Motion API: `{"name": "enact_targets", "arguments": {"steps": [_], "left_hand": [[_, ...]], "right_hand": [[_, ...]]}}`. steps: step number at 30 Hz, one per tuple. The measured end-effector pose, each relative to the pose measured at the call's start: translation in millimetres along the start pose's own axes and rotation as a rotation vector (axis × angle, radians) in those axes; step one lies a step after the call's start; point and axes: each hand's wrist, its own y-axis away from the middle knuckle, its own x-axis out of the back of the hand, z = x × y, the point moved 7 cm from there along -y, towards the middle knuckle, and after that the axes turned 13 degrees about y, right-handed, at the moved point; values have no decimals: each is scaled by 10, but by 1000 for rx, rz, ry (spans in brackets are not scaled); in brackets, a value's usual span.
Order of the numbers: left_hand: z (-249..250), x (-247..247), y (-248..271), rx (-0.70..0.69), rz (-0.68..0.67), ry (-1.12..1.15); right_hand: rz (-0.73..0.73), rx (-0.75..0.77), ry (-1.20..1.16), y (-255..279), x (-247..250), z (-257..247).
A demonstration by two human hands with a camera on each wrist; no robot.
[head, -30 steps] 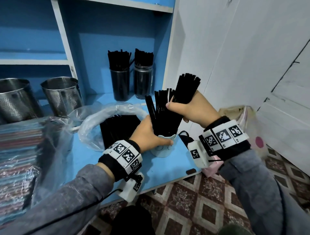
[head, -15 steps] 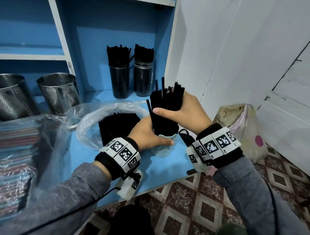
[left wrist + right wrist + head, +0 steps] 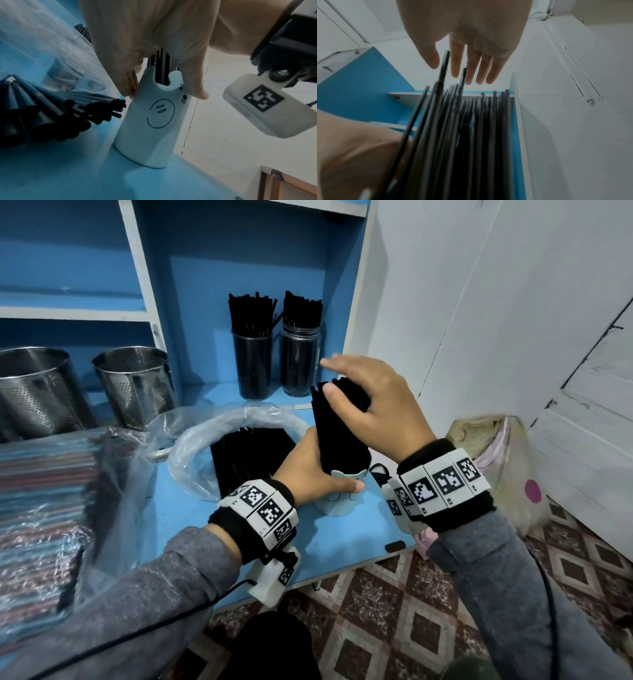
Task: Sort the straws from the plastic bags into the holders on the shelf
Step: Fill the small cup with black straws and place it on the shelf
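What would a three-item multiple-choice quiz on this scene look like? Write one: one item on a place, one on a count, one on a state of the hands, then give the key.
1. Where does the white bear-faced holder stand?
A. on the blue shelf board near its front edge
B. on the tiled floor
C. inside a steel holder

2. How many perforated steel holders stand at the left?
A. one
B. two
C. four

3. How is the right hand set?
A. fist round one straw
B. flat on the floor
C. fingers straight, over the tops of the black straws

Key: 1 A, the left wrist view shows its base on the blue board. 2 B, the head view shows two side by side. 3 C, the right wrist view shows straight fingers above the straw tips, while the left hand grips the holder.
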Motion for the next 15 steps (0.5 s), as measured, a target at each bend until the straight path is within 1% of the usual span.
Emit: {"name": "enact_targets", "arguments": {"steps": [3, 5, 6, 8, 10, 11, 13, 14, 15], "left_hand": [[-25, 76, 75, 35, -12, 108], [-17, 216, 122, 59, 28, 143], [11, 342, 145, 49, 84, 135], [121, 682, 190, -44, 249, 116], [252, 1075, 264, -157, 430, 59], [283, 1270, 317, -188, 510, 5], [273, 1596, 423, -176, 633, -118], [238, 1718, 470, -137, 674, -169], [180, 1815, 510, -71, 699, -208]], "right_hand": [[234, 59, -62, -1, 243, -222], [388, 97, -118, 18, 385, -402], [439, 102, -148, 18, 424, -491], [473, 97, -229, -9, 427, -653], [414, 81, -342, -60, 316, -785], [344, 72, -388, -86, 210, -857], [125, 34, -397, -121, -113, -970], [-14, 3, -358, -120, -326, -982], [-166, -29, -298, -98, -561, -979]]}}
